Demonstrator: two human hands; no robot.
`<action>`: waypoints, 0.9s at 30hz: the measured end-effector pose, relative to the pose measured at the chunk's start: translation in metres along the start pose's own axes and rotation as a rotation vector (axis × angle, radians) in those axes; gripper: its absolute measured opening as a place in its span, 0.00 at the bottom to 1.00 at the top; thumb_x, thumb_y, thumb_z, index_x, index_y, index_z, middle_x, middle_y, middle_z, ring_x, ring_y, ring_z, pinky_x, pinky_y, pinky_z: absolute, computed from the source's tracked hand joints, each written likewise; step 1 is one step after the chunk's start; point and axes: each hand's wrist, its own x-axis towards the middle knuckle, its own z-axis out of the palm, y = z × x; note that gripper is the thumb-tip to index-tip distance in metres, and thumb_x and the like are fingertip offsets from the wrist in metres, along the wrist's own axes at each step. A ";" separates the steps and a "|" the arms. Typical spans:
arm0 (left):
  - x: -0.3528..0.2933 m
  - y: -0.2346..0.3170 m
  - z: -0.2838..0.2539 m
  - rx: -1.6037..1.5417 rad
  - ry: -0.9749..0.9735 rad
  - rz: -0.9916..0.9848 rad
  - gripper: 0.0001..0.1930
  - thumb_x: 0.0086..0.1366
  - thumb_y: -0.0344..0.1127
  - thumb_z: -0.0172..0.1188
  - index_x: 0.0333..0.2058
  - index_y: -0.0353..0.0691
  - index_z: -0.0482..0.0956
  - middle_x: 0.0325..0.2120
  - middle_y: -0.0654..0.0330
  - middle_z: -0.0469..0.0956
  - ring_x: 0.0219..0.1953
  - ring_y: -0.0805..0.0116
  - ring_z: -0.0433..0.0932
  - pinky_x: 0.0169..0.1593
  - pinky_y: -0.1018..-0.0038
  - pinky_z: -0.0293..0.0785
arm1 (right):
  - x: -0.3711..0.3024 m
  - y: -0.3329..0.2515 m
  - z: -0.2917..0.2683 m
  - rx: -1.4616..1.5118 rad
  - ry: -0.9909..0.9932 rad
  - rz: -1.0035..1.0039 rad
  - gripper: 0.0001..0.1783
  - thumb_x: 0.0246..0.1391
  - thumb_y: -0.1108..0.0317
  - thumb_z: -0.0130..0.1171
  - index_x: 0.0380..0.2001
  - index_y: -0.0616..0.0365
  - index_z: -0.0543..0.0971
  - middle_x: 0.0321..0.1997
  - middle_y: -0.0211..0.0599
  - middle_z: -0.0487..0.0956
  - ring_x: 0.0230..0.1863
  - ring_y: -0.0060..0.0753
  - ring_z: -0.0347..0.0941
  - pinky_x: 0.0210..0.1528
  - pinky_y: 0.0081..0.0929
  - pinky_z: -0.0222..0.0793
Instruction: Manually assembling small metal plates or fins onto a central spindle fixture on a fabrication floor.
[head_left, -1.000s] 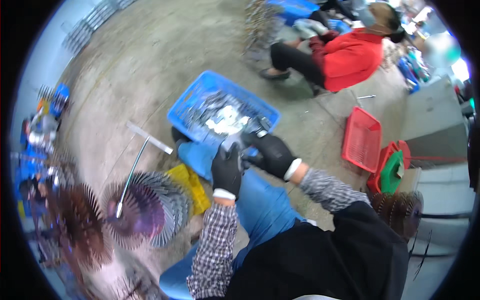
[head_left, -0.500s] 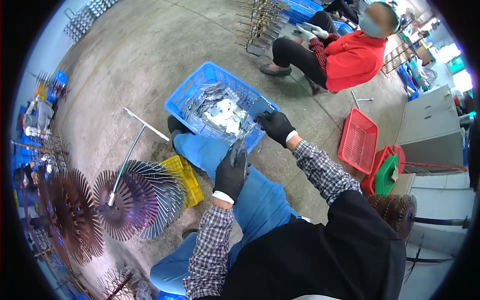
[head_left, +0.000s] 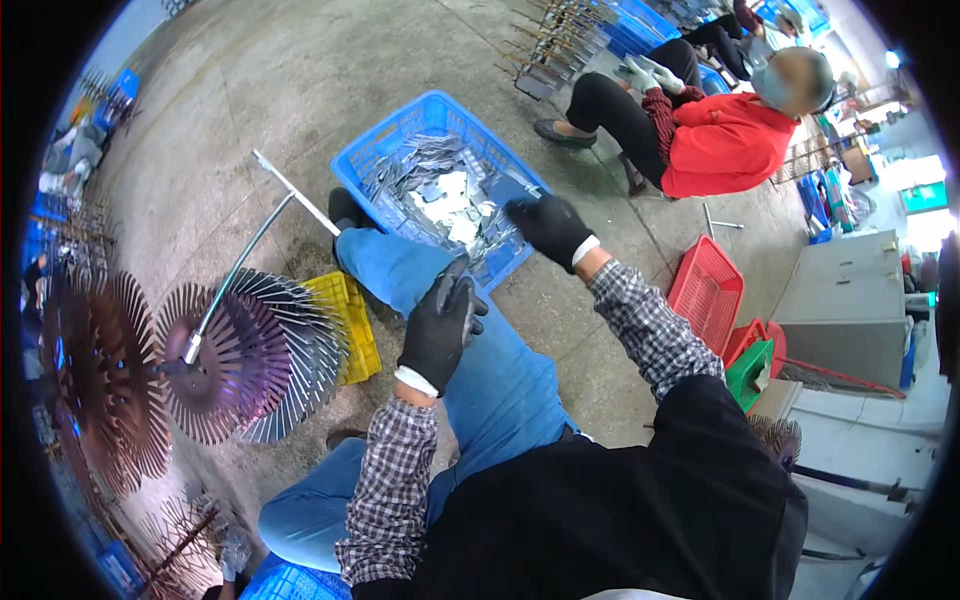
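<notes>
My right hand (head_left: 550,232), in a black glove, grips a flat grey metal plate (head_left: 512,188) by its near end, over the right side of a blue plastic crate (head_left: 350,165). Thin metal pieces (head_left: 418,165) lie heaped in that crate, some shiny and bright, others dull grey. Also black-gloved, my left hand (head_left: 438,325) is above my knee, apart from the crate, its fingers curled in. Whatever those fingers may hold is hidden.
At left stands a rack of round finned discs (head_left: 225,350) with a T-shaped metal bar (head_left: 295,195). A yellow crate (head_left: 345,320) sits beside it. Red basket (head_left: 708,290) and green basket (head_left: 750,375) are at right. A person in red (head_left: 725,145) sits at far right.
My left hand has drawn back left, away from my right hand and the crate. The right hand keeps the plate over the crate. The whole view has shifted slightly.
</notes>
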 end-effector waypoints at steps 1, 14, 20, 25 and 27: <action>-0.004 0.000 -0.009 -0.043 0.042 0.001 0.22 0.76 0.38 0.51 0.66 0.43 0.70 0.29 0.59 0.81 0.25 0.75 0.74 0.30 0.79 0.70 | -0.002 -0.022 0.010 -0.007 -0.070 -0.055 0.19 0.66 0.57 0.58 0.35 0.65 0.83 0.22 0.39 0.79 0.22 0.35 0.73 0.30 0.33 0.69; -0.054 0.004 -0.058 -0.234 0.141 0.162 0.20 0.77 0.39 0.51 0.63 0.37 0.73 0.30 0.58 0.81 0.26 0.74 0.76 0.32 0.80 0.72 | -0.032 -0.096 0.046 0.685 -0.372 -0.276 0.16 0.71 0.60 0.56 0.46 0.62 0.84 0.30 0.45 0.82 0.30 0.33 0.84 0.30 0.25 0.72; -0.059 -0.011 -0.063 -0.215 0.169 0.150 0.19 0.77 0.38 0.52 0.61 0.37 0.74 0.29 0.58 0.80 0.26 0.74 0.76 0.32 0.80 0.72 | -0.042 -0.103 0.051 0.672 -0.525 -0.001 0.16 0.69 0.62 0.58 0.47 0.65 0.83 0.32 0.45 0.83 0.28 0.33 0.83 0.31 0.25 0.74; -0.055 -0.013 -0.054 -0.237 0.123 0.185 0.18 0.77 0.39 0.53 0.57 0.35 0.77 0.28 0.59 0.79 0.25 0.73 0.75 0.30 0.79 0.71 | -0.055 -0.080 0.060 0.568 -0.437 -0.098 0.16 0.67 0.63 0.60 0.47 0.67 0.83 0.32 0.44 0.84 0.28 0.32 0.81 0.32 0.26 0.74; -0.060 -0.032 -0.069 0.234 0.279 0.378 0.14 0.75 0.39 0.57 0.49 0.35 0.80 0.25 0.61 0.77 0.23 0.74 0.73 0.29 0.79 0.70 | -0.048 -0.060 0.085 0.614 -0.525 -0.212 0.14 0.66 0.65 0.60 0.47 0.66 0.83 0.35 0.45 0.82 0.27 0.35 0.79 0.33 0.27 0.74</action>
